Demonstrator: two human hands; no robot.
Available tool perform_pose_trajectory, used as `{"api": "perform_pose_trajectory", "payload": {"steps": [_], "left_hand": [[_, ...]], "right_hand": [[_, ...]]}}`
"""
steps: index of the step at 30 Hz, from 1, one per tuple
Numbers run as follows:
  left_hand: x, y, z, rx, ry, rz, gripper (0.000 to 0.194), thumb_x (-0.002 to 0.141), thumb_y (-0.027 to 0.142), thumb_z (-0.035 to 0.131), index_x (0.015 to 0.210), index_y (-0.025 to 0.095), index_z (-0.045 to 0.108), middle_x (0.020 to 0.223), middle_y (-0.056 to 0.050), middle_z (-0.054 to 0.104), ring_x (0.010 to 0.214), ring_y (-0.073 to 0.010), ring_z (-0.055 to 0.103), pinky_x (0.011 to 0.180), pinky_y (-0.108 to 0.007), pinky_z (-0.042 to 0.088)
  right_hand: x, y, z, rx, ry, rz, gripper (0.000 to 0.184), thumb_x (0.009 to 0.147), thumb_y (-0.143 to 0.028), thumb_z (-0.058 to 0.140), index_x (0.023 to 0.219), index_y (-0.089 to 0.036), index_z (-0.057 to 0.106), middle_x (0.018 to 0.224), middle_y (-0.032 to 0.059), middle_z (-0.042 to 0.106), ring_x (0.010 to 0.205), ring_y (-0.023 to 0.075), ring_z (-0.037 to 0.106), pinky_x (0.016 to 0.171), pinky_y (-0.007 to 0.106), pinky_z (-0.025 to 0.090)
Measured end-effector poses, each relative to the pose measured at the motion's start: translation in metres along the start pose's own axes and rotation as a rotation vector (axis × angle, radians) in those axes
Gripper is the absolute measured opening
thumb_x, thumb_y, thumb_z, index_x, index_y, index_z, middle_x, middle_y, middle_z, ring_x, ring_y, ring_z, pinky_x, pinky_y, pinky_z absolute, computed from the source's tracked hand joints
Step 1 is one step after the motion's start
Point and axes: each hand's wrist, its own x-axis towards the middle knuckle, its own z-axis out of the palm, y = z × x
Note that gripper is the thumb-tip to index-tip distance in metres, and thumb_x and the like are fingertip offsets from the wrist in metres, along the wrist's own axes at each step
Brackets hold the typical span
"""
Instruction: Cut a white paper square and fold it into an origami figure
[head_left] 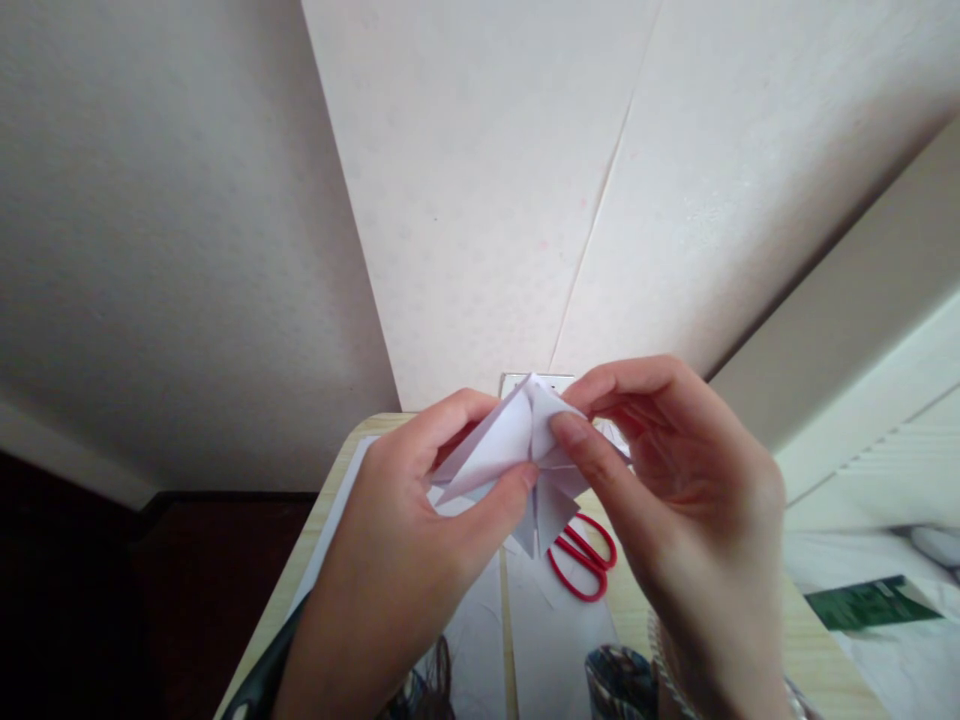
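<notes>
A folded piece of white paper (491,445) with several pointed flaps is held up above the table between both hands. My left hand (427,500) grips it from the left, thumb pressed near the centre of the folds and fingers behind. On the right side, my right hand (675,480) pinches an upper flap between thumb and fingers. Below the paper lie scissors with red handles (583,560); their blades are hidden by the paper and sheets.
White paper sheets (555,640) lie on a light wooden table (806,620). Behind it stands a pale wall (480,200) with a socket plate (559,381) low down. A green flat item (862,603) rests on a white surface at right.
</notes>
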Motion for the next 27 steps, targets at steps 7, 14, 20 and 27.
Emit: {"api": "perform_pose_trajectory", "payload": {"steps": [7, 14, 20, 27], "left_hand": [[0.0062, -0.0069, -0.0035, 0.074, -0.116, 0.017, 0.007, 0.075, 0.027, 0.069, 0.073, 0.024, 0.064, 0.068, 0.003, 0.066, 0.064, -0.0182, 0.062, 0.057, -0.026, 0.047], [0.0031, -0.0097, -0.0054, 0.104, -0.095, 0.0, 0.012, 0.079, 0.034, 0.07, 0.074, 0.023, 0.066, 0.065, 0.004, 0.064, 0.061, -0.0156, 0.059, 0.054, -0.024, 0.043], [0.0022, -0.0053, -0.0026, 0.06, -0.09, 0.005, 0.003, 0.077, 0.026, 0.07, 0.074, 0.024, 0.069, 0.061, 0.006, 0.064, 0.061, -0.0152, 0.061, 0.056, -0.023, 0.044], [0.0032, -0.005, 0.0, 0.057, -0.104, 0.018, 0.004, 0.077, 0.02, 0.068, 0.075, 0.023, 0.071, 0.067, 0.006, 0.069, 0.066, -0.0146, 0.062, 0.06, -0.023, 0.044]], "right_hand": [[0.0019, 0.0033, -0.0025, -0.001, 0.005, -0.011, 0.02, 0.085, -0.007, 0.069, 0.094, -0.025, 0.066, 0.084, -0.004, 0.069, 0.079, 0.0108, 0.065, 0.07, 0.022, 0.054], [0.0015, 0.0012, -0.0038, -0.003, -0.016, -0.006, 0.02, 0.084, -0.008, 0.069, 0.094, -0.025, 0.066, 0.084, -0.0029, 0.069, 0.079, 0.0119, 0.067, 0.068, 0.022, 0.055], [0.006, -0.0001, -0.0043, 0.025, -0.11, 0.045, 0.006, 0.088, -0.017, 0.069, 0.089, -0.022, 0.068, 0.08, -0.0046, 0.072, 0.076, 0.009, 0.067, 0.07, 0.019, 0.054], [0.0061, -0.0013, -0.0038, 0.018, -0.082, 0.085, 0.01, 0.084, -0.016, 0.073, 0.077, -0.021, 0.069, 0.07, -0.0043, 0.07, 0.068, 0.0119, 0.065, 0.067, 0.024, 0.052]]}}
